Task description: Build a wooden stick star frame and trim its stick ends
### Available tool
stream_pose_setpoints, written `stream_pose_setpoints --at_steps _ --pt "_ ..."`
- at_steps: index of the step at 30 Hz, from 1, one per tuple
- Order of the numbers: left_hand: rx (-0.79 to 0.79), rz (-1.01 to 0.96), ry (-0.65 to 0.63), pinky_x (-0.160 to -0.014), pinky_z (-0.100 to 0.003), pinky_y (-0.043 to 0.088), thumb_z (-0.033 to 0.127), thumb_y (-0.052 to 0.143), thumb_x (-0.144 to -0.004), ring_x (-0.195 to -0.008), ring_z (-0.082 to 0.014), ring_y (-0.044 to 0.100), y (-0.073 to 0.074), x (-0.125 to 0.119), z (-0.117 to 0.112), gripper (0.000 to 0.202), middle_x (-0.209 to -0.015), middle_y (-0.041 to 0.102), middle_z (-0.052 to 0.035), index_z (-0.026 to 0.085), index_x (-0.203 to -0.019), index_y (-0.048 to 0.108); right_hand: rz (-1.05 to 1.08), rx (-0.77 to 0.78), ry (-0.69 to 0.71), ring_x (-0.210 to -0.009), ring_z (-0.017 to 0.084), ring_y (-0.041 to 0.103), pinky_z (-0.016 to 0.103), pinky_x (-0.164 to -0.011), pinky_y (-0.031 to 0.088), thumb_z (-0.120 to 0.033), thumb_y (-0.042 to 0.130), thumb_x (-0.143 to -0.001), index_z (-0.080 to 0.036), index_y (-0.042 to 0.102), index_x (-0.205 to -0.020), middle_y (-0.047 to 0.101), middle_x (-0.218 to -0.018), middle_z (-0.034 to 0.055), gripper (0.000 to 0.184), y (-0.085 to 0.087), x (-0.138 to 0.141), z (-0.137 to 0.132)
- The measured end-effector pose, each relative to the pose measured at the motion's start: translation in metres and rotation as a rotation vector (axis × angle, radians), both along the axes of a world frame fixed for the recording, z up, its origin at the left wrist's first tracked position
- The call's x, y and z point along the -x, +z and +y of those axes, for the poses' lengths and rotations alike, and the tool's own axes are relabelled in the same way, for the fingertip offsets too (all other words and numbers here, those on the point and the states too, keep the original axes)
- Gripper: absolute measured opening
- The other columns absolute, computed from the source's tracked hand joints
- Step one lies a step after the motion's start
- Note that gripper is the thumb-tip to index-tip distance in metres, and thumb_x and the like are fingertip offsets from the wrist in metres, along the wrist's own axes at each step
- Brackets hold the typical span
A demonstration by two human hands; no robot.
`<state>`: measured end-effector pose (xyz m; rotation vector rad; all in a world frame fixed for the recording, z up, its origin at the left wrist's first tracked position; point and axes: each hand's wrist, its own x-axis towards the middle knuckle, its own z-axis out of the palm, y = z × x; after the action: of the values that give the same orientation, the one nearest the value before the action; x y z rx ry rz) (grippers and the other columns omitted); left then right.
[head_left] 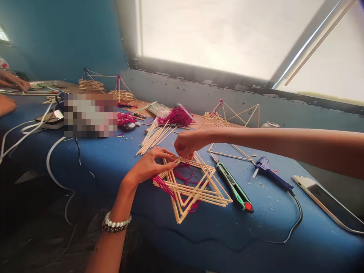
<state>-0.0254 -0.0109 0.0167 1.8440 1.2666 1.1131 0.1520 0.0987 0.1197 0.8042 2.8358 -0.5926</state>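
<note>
A flat star-shaped frame of thin wooden sticks [196,189] lies on the blue table [113,159], with magenta yarn [184,172] wound through it. My left hand [150,165] rests on the frame's far left corner, fingers curled and pinching a stick. My right hand [186,143] reaches in from the right and pinches at the same corner, fingers closed on the sticks and yarn. A beaded bracelet [116,223] sits on my left wrist.
A green utility knife [233,185], a blue glue gun [270,174] with its cord and a phone [327,203] lie to the right. Loose sticks [155,138], a yarn ball [178,115], stick pyramids [227,113] and white cables [54,167] lie behind and left. Another person's hands [11,81] work at far left.
</note>
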Motion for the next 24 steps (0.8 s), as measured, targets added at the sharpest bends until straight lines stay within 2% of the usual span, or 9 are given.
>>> stream_pose_setpoints --at_steps 4,9,13,17,19,20,21,22,24 --pt "-0.006 0.017 0.021 -0.105 -0.039 0.048 0.049 0.079 -0.083 -0.110 -0.0248 0.068 -0.001 0.001 0.000 0.023 -0.110 0.078 -0.0048 0.028 -0.090 0.085 -0.135 0.146 0.018 -0.090 0.017 0.070 0.036 -0.079 0.062 -0.042 0.066 -0.101 -0.015 0.068 -0.118 0.071 -0.109 0.0057 0.032 0.000 -0.008 0.019" --pt "-0.009 0.044 0.013 -0.105 -0.041 0.047 0.051 0.078 -0.083 -0.111 -0.0254 0.067 0.000 0.002 -0.001 0.024 -0.110 0.078 -0.0039 0.028 -0.090 0.083 0.033 0.165 -0.056 -0.072 0.013 0.070 0.026 -0.065 0.058 -0.035 0.062 -0.102 -0.014 0.067 -0.098 0.073 -0.086 0.0020 0.021 0.002 -0.042 0.039" --pt "0.000 0.072 0.020 -0.109 -0.042 0.047 0.054 0.075 -0.087 -0.118 -0.0271 0.065 0.002 0.004 -0.001 0.031 -0.117 0.078 -0.0055 0.027 -0.099 0.082 0.168 0.155 -0.125 -0.053 0.010 0.065 0.022 -0.048 0.048 -0.028 0.058 -0.098 -0.017 0.060 -0.082 0.071 -0.071 -0.0001 0.020 -0.003 -0.062 0.032" --pt "-0.014 0.139 0.051 -0.113 -0.043 0.047 0.057 0.071 -0.090 -0.122 -0.0276 0.065 0.004 0.004 -0.001 0.033 -0.123 0.076 -0.0060 0.028 -0.102 0.081 0.289 0.192 -0.146 -0.049 0.010 0.061 0.023 -0.046 0.047 -0.033 0.055 -0.101 -0.020 0.053 -0.075 0.063 -0.061 -0.0019 0.029 0.001 -0.060 0.012" --pt "-0.020 0.154 0.064 -0.112 -0.044 0.048 0.058 0.070 -0.090 -0.121 -0.0276 0.067 0.005 0.003 -0.002 0.034 -0.123 0.077 -0.0065 0.027 -0.101 0.080 0.373 0.228 -0.129 -0.052 0.009 0.060 0.024 -0.049 0.050 -0.037 0.058 -0.100 -0.018 0.059 -0.085 0.065 -0.064 -0.0019 0.024 0.013 -0.054 0.001" --pt "-0.021 0.157 0.070 -0.112 -0.044 0.049 0.059 0.070 -0.090 -0.120 -0.0276 0.068 0.006 0.002 -0.002 0.035 -0.123 0.077 -0.0069 0.026 -0.100 0.080 0.419 0.258 -0.107 -0.054 0.009 0.062 0.023 -0.052 0.051 -0.037 0.061 -0.099 -0.017 0.063 -0.096 0.069 -0.071 -0.0011 0.020 0.021 -0.052 -0.004" --pt "-0.017 0.159 0.075 -0.112 -0.044 0.049 0.060 0.071 -0.089 -0.119 -0.0278 0.068 0.007 0.002 -0.003 0.037 -0.123 0.077 -0.0074 0.025 -0.098 0.080 0.474 0.306 -0.075 -0.057 0.009 0.063 0.024 -0.055 0.053 -0.035 0.065 -0.098 -0.017 0.064 -0.114 0.074 -0.083 0.0008 0.024 0.030 -0.050 -0.009" --pt "-0.008 0.161 0.078 -0.112 -0.044 0.049 0.061 0.070 -0.089 -0.119 -0.0280 0.069 0.009 0.002 -0.003 0.039 -0.124 0.077 -0.0078 0.024 -0.098 0.080 0.501 0.336 -0.049 -0.058 0.008 0.064 0.024 -0.056 0.054 -0.033 0.065 -0.097 -0.018 0.060 -0.131 0.078 -0.097 0.0027 0.037 0.038 -0.051 -0.014" --pt "0.026 0.162 0.079 -0.113 -0.044 0.049 0.063 0.068 -0.090 -0.120 -0.0287 0.069 0.015 0.002 -0.003 0.042 -0.124 0.078 -0.0083 0.023 -0.100 0.079 0.524 0.287 -0.048 -0.056 0.007 0.064 0.024 -0.055 0.053 -0.028 0.060 -0.100 -0.021 0.049 -0.151 0.078 -0.113 0.0047 0.053 0.051 -0.059 -0.022"
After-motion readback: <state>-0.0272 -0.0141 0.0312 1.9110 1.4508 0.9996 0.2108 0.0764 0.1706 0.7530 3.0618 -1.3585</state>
